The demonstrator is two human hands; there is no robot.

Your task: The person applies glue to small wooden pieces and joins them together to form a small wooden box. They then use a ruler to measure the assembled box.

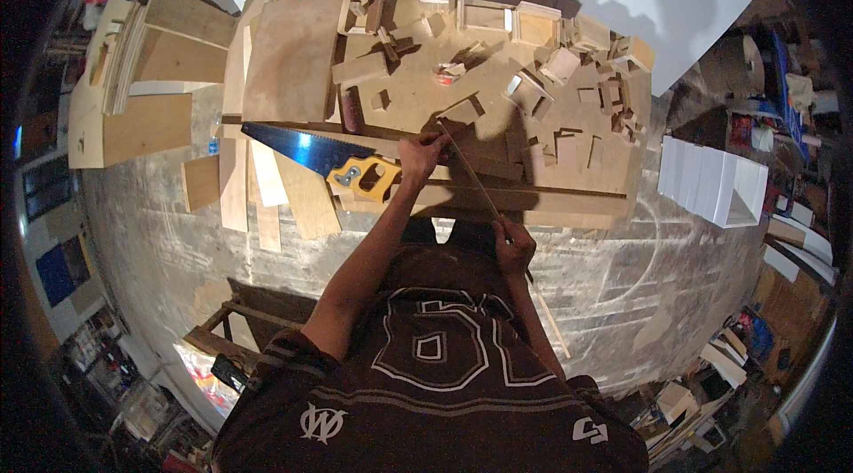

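A long thin wooden strip (478, 182) runs slantwise in front of me, from over the table down past my right side. My left hand (423, 158) has its fingers closed at the strip's far end. Lower down and to the right, my right hand (514, 250) is wrapped round the same strip, whose tail sticks out below the fist. Just left of my left hand lies a handsaw (298, 150) with a blue-lit blade and a yellow handle. Under the strip, long boards (533, 199) lie along the table's near edge.
The wooden worktable (418, 100) carries several small blocks and offcuts. A large flat panel (289, 55) covers its left part. Plywood boxes (147, 131) stand at the left, a white ribbed box (711, 180) at the right. A low wooden frame (213, 329) is at lower left.
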